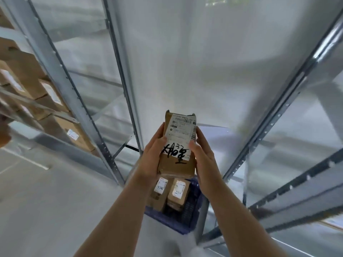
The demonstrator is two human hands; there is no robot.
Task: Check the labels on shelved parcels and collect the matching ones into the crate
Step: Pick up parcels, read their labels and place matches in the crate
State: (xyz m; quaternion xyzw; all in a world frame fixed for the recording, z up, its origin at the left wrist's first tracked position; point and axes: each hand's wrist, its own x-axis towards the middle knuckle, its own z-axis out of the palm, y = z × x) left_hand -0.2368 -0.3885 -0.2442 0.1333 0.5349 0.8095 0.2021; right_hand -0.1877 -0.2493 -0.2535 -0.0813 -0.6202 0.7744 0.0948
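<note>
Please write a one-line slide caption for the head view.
Left hand and right hand hold a labelled parcel above the blue crate.

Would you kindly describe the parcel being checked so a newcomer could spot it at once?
Between the grey shelving uprights, above the blue crate, both hands hold one brown parcel upright. Unlike the two smaller boxes in the crate, it bears large black handwritten characters below its white label.

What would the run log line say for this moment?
step: label check | left hand + right hand: both holding cardboard parcel, label up | blue crate: below, two parcels inside
</note>
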